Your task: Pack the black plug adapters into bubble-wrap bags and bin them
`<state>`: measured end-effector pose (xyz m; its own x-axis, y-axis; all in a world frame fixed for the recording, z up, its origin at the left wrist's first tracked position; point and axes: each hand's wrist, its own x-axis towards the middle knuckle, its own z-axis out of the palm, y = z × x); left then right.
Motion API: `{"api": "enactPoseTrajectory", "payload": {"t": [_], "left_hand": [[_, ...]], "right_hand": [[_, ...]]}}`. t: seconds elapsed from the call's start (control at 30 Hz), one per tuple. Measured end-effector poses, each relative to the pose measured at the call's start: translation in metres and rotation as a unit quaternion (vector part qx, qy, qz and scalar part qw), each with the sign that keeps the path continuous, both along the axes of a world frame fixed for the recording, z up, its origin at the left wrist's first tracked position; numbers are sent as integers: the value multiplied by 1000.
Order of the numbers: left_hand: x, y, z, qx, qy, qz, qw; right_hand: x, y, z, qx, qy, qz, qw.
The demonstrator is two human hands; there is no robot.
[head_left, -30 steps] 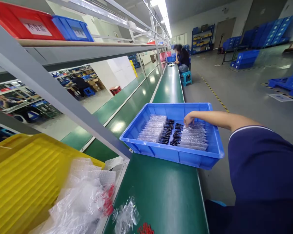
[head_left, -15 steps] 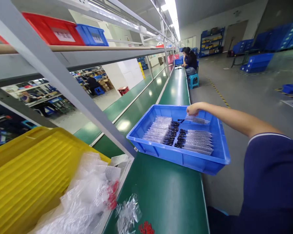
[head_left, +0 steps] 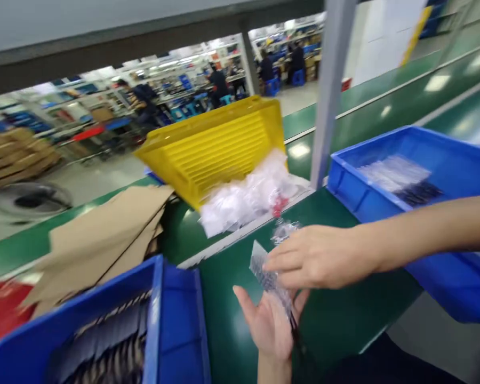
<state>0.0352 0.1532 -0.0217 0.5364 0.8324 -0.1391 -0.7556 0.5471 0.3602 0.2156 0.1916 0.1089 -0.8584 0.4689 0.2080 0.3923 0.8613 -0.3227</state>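
Note:
My right hand (head_left: 316, 256) reaches in from the right and pinches a clear bubble-wrap bag (head_left: 269, 274) that holds a dark part. My left hand (head_left: 266, 320) lies palm up under the bag, fingers spread, and touches its lower end. Both hands hover over the green table (head_left: 344, 309). To the right stands a blue tray (head_left: 384, 184) with rows of the same bagged parts. At lower left is a second blue tray (head_left: 172, 314) with dark bagged parts in it.
A tilted yellow bin (head_left: 212, 146) spills clear plastic bags (head_left: 244, 200) onto the table. Brown cardboard (head_left: 100, 237) lies at left. A grey upright post (head_left: 330, 90) stands by the right tray. People sit at benches far behind.
My right hand lifted one bag out of the right-hand blue tray and brought it over the table. My view swung left and down. My left hand has come in under the bag.

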Motion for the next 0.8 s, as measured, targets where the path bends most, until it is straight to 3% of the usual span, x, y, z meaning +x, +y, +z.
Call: {"api": "enactPoseTrajectory", "payload": {"t": [0.07, 0.13, 0.2, 0.27, 0.37, 0.5, 0.7, 0.8], "left_hand": [[-18, -1, 1, -34, -1, 153, 988], [-37, -5, 3, -81, 31, 274, 958], [-51, -8, 7, -120, 61, 358, 924], [-57, -8, 14, -142, 81, 403, 901], [-62, -5, 21, -145, 97, 405, 898], [-72, -2, 18, -105, 81, 384, 914], [-80, -4, 14, -94, 48, 374, 921], [-82, -4, 17, -114, 36, 373, 920]], "right_hand": [[-30, 5, -23, -19, 8, 57, 998], [-48, 8, -38, -87, 22, -10, 996], [-61, 11, -47, -209, -4, -82, 974], [-72, 12, -55, -348, -45, -76, 933], [-86, 10, -68, -498, -43, -11, 866], [-86, 5, -76, -603, 5, -5, 798], [-67, 4, -65, -598, 23, 0, 801], [-64, 3, -66, -652, 39, 39, 757]]}}
